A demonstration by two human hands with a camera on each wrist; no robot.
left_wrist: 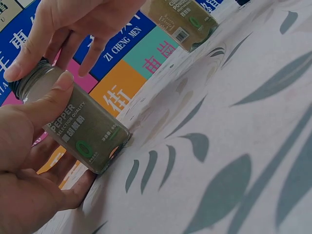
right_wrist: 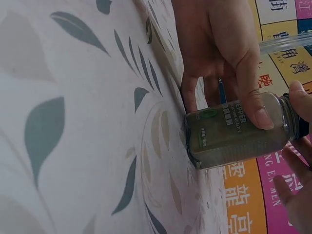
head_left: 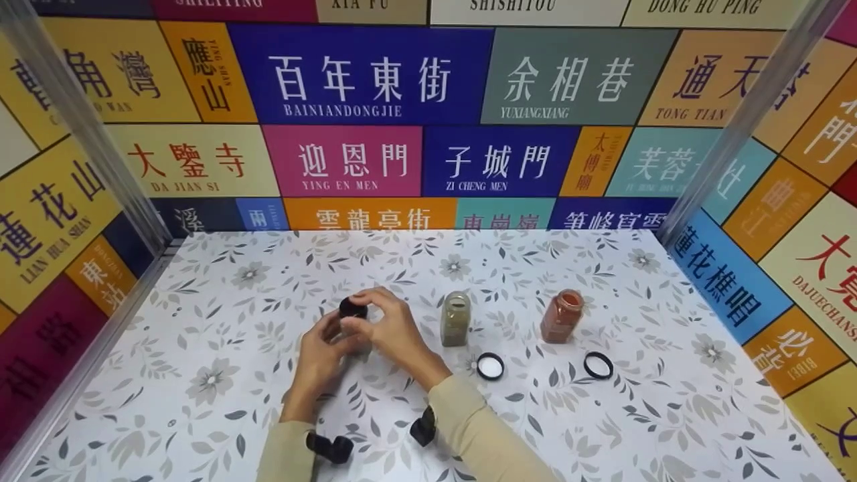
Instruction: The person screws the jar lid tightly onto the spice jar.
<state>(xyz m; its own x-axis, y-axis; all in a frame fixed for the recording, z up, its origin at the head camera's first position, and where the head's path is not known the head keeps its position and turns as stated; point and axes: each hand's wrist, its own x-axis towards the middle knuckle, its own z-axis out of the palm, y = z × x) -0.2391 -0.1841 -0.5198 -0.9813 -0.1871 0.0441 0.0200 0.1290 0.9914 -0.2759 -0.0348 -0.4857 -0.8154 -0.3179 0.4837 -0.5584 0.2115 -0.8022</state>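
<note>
A glass pepper jar with grey-brown powder and a black lid stands at the left of the table. My left hand holds the jar round its body, thumb across the label in the left wrist view. From above, my right hand grips the lid between thumb and fingers. In the right wrist view the lid sits at the jar's neck, partly covered by the right fingertips. Most of the jar is hidden by the hands in the head view.
Right of the hands stands an uncapped cumin powder jar, and beyond it an uncapped jar of reddish powder. In front of them lie a black-rimmed lid and another black lid. Sign-covered walls enclose the floral-patterned table.
</note>
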